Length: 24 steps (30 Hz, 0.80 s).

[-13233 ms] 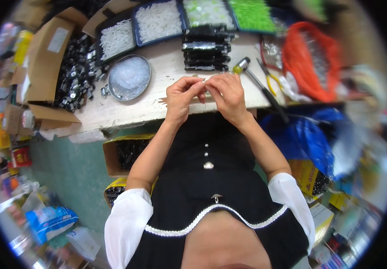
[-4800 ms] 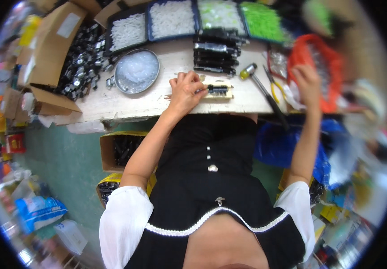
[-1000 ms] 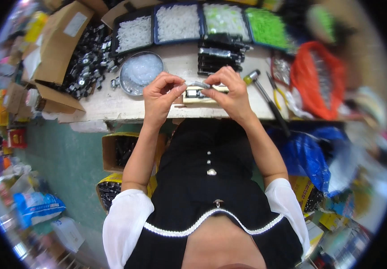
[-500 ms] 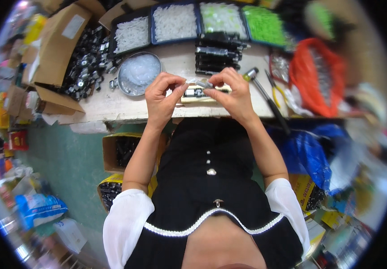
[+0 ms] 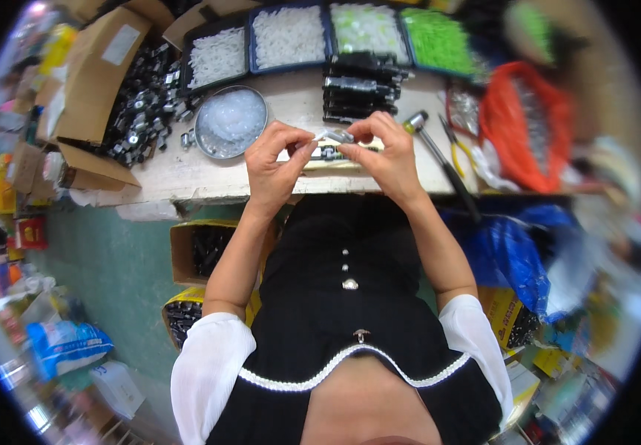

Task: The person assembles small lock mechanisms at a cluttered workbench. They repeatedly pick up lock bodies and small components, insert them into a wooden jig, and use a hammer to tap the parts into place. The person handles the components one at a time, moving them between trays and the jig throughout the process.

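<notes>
My left hand pinches a small whitish piece between thumb and fingertips. Facing it, my right hand is closed on a small grey cylindrical part. The two pieces meet or nearly meet; whether they touch I cannot tell. Just below my fingertips a black and silver part lies on a cream-coloured block at the table's front edge, partly covered by my fingers. To the left of my left hand stands a round metal dish holding a translucent, pale jelly-like mass.
Trays of white pieces and green pieces line the back. A stack of black parts stands before them. Rightward lie a hammer, yellow-handled pliers and a red bag. Black and silver parts spill from a carton.
My left hand has shifted slightly right, bringing the whitish piece closer to the grey part. My right hand has barely moved.
</notes>
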Each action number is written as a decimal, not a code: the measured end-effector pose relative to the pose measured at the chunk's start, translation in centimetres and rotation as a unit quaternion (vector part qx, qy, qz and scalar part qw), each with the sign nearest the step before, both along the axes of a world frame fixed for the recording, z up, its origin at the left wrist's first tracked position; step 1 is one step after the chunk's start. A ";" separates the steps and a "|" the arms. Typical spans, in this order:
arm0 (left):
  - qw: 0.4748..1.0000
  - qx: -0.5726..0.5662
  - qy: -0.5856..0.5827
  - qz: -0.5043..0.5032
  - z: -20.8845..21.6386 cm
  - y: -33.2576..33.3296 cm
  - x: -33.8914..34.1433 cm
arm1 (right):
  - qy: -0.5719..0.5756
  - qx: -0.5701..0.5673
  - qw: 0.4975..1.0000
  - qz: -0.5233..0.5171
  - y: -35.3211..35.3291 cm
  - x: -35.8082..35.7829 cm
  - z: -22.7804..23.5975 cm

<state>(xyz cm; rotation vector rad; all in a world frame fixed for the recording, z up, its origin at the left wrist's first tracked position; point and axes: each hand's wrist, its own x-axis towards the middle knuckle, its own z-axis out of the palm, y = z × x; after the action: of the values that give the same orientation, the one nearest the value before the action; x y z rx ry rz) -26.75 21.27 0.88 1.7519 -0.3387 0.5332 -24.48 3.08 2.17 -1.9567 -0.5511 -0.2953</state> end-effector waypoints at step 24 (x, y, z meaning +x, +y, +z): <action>0.989 0.071 -0.002 -0.128 -0.1 0.4 0.8 | -0.074 -0.070 0.992 0.077 -1.4 0.1 -0.2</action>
<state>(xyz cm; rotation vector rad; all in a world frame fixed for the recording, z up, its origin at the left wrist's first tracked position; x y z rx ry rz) -25.94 21.66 0.74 1.8107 -0.6069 0.3332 -24.36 1.66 1.95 -2.0227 -0.8356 -0.3131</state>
